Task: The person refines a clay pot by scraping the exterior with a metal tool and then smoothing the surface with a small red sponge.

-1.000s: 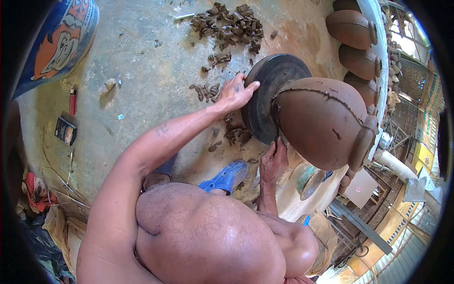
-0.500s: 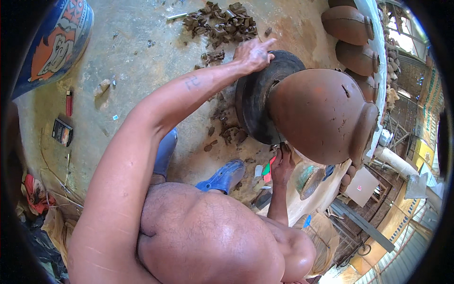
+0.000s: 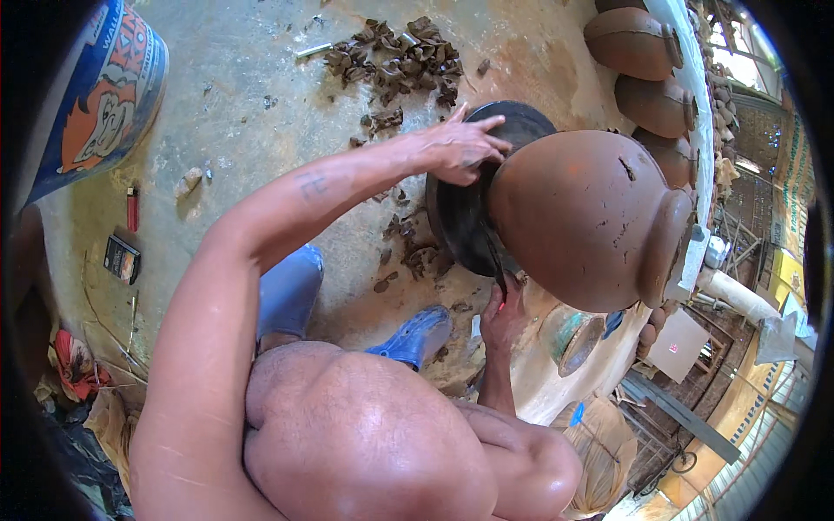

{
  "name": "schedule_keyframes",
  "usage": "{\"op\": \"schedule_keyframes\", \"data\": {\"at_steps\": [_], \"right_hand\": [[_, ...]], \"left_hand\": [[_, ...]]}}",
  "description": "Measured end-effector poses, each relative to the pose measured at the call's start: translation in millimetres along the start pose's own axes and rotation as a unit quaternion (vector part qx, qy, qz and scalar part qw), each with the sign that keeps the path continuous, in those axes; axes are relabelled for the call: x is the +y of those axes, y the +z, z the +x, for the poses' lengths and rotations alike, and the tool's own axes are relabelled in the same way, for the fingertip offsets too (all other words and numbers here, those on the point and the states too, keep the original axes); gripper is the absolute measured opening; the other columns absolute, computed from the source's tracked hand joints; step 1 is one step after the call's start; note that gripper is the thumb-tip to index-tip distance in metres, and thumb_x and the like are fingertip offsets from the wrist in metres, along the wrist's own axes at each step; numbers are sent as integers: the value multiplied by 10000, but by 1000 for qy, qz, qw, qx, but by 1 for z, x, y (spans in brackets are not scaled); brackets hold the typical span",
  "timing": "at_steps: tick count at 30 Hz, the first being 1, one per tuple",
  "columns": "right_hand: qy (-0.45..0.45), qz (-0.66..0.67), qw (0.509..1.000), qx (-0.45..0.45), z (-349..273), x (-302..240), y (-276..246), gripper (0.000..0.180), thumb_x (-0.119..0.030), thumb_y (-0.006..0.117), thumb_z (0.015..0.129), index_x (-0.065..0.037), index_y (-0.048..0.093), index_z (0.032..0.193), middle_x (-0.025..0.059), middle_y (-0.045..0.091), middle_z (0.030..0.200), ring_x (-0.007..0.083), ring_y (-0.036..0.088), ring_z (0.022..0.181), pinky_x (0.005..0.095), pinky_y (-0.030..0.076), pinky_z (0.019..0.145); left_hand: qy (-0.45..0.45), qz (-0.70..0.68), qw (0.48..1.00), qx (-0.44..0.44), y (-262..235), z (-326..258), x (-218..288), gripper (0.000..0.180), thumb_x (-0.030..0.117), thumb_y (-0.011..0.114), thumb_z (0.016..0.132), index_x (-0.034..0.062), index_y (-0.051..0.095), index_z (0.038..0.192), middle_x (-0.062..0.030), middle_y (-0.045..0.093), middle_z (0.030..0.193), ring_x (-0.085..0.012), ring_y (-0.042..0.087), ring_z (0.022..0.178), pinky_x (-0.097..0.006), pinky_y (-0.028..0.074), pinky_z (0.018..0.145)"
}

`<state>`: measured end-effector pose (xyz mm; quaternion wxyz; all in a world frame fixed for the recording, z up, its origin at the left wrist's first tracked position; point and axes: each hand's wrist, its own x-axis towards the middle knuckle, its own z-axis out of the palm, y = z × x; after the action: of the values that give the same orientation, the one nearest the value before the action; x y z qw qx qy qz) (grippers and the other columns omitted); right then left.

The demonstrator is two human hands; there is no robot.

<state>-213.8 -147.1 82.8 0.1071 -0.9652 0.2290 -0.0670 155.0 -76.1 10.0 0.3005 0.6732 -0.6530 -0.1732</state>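
One large brown clay pot (image 3: 582,217) stands on one dark turntable (image 3: 453,221). The left hand (image 3: 469,152) has its fingers spread over the turntable; the right hand (image 3: 506,313) pinches one thin dark tool (image 3: 496,256) beside the pot's base. Four more clay pots (image 3: 630,43), one mostly cut off, stand beyond. One bucket (image 3: 109,113) bears lettering and an orange cartoon animal; one small black box (image 3: 122,260) carries pale print.
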Motion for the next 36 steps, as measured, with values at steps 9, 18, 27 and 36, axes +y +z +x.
{"op": "schedule_keyframes", "data": {"at_steps": [9,18,27,36], "right_hand": [[10,10,999,39,18,-48,-4,275,-108,628,1065,-24,644,1326,236,711,1241,394,718,1113,469,588,913],[6,-83,997,7,33,-18,4,330,-96,589,1056,-30,639,1375,277,682,1321,482,672,1182,538,554,990],[-56,51,990,-118,6,-1,-32,358,23,619,985,-39,659,1335,210,713,1270,446,669,1199,537,545,1022],[0,34,999,-39,36,-85,-16,433,-45,706,968,5,633,1392,234,736,1215,410,733,1089,475,601,911]], "left_hand": [[-157,-384,889,194,1,-106,57,274,300,776,913,39,757,993,-99,757,782,-268,755,783,-399,618,828],[-321,-333,850,252,46,-68,39,952,442,792,937,114,319,1695,-263,561,1552,-397,577,1411,-482,462,1176],[-377,-420,805,179,60,-87,51,887,488,835,899,27,471,1563,-233,698,1357,-339,684,1221,-457,526,1072],[-364,-594,690,195,97,-93,89,783,487,814,924,15,518,1475,-199,728,1220,-303,703,1129,-443,541,985]]}}
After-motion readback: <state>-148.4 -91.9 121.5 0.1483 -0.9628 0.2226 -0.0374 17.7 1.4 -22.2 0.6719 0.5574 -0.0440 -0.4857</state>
